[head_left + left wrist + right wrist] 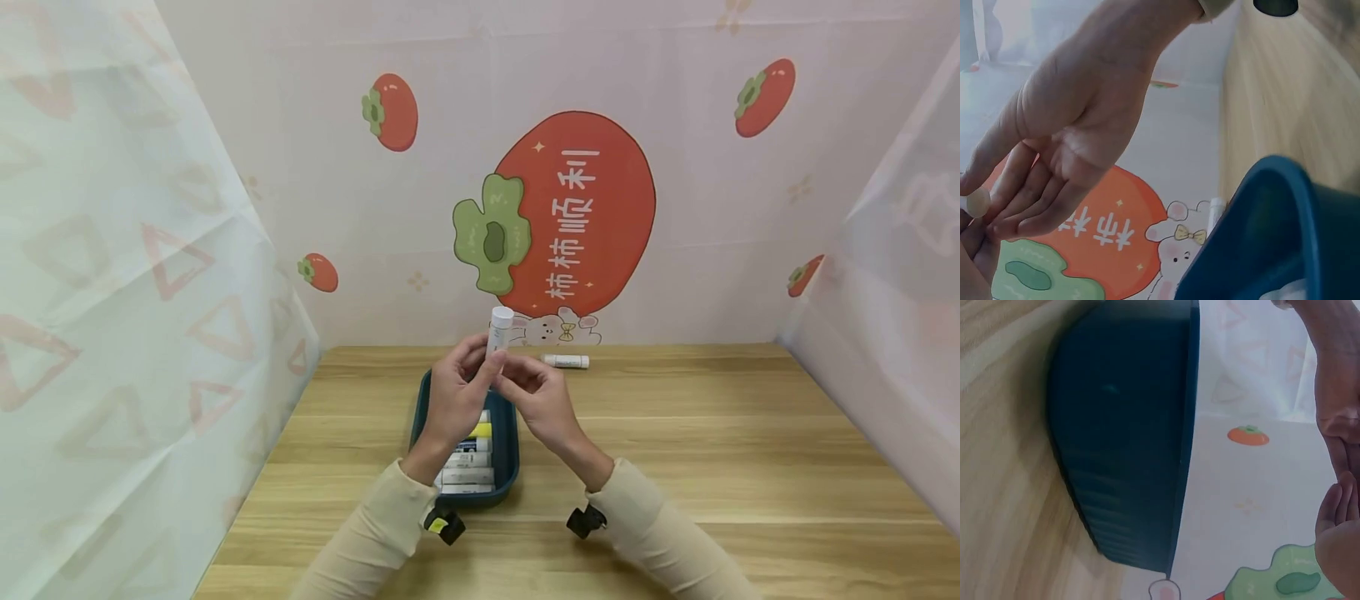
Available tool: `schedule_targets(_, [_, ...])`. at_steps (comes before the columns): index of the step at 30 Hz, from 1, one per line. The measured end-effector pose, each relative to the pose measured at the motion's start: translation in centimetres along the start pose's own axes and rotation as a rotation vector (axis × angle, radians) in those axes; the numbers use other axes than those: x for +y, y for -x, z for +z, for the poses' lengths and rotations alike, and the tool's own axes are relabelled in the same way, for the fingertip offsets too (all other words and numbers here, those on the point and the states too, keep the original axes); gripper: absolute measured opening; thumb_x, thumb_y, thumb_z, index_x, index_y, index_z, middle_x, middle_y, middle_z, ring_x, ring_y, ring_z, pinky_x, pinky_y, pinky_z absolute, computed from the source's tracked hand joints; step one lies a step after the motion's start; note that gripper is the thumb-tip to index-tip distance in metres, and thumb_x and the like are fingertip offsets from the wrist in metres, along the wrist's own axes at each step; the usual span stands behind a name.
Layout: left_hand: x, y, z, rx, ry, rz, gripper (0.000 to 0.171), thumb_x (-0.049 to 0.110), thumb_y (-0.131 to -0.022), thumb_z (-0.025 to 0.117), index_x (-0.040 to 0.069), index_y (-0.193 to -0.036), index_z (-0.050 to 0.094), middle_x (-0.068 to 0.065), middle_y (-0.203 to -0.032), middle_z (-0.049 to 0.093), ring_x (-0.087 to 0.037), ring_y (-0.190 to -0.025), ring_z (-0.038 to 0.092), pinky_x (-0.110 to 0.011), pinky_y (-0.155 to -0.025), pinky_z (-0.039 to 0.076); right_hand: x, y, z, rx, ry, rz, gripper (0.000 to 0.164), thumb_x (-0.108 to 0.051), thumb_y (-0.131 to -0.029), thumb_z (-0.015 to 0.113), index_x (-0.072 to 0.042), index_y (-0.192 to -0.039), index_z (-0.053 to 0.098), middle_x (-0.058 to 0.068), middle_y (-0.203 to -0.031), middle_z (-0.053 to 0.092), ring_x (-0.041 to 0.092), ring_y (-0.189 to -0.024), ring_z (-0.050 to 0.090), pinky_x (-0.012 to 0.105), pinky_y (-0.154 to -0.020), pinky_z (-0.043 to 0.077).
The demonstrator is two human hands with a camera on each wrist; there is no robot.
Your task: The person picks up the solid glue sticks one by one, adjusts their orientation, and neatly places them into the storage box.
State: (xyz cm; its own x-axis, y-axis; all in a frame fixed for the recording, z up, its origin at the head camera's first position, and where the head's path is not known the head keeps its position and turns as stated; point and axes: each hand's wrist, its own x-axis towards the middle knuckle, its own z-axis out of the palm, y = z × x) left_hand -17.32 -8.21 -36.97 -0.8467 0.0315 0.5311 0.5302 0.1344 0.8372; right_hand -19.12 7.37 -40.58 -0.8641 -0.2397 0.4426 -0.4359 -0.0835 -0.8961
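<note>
A white capped tube that looks like a glue stick (498, 333) stands nearly upright above the bin, cap end up. My left hand (459, 387) holds it between thumb and fingers; its round lower end shows beside the left thumb in the left wrist view. My right hand (543, 400) has its thumb and fingertips at the lower end, which they partly hide. Below the hands sits a dark blue bin (512, 450) with several white tubes (468, 475) and a yellow one (482, 430) lying in it.
Another white tube (566, 361) lies at the back of the wooden table (675, 442), near the printed back sheet (697, 208). A hanging sheet (135, 250) bounds the left side, and another pale sheet (900, 250) the right. The bin's wall (1122, 425) fills much of the right wrist view.
</note>
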Motion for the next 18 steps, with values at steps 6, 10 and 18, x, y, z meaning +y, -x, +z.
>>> schedule_targets(6, [-0.3, 0.2, -0.2, 0.03, 0.079, -0.021, 0.033, 0.017, -0.106, 0.066, 0.002, -0.135, 0.066, -0.018, -0.126, 0.077, -0.021, -0.107, 0.077, -0.021, -0.085, 0.062, -0.1, -0.2, 0.3, 0.02, 0.004, -0.02, 0.03, -0.009, -0.1, 0.073, 0.001, -0.128, 0.071, 0.011, -0.116, 0.074, 0.011, -0.096, 0.07, 0.022, -0.087, 0.062])
schedule_targets(10, [0.0, -0.1, -0.7, 0.023, 0.151, 0.003, 0.032, 0.014, -0.106, 0.066, 0.004, -0.135, 0.066, -0.013, -0.133, 0.075, -0.016, -0.12, 0.074, -0.024, -0.098, 0.061, -0.6, -0.8, 0.0, 0.021, 0.004, -0.051, 0.028, -0.008, -0.099, 0.074, 0.0, -0.126, 0.073, 0.001, -0.111, 0.075, 0.011, -0.093, 0.07, 0.023, -0.084, 0.062])
schedule_targets(18, [-0.1, -0.3, -2.3, -0.039, 0.099, -0.035, 0.035, 0.02, -0.104, 0.07, 0.011, -0.137, 0.067, -0.008, -0.139, 0.072, -0.023, -0.133, 0.067, -0.043, -0.115, 0.053, -1.8, -1.8, -1.1, -0.008, 0.042, -0.117, 0.028, -0.007, -0.097, 0.076, 0.0, -0.124, 0.074, -0.003, -0.104, 0.075, 0.012, -0.088, 0.069, 0.023, -0.079, 0.062])
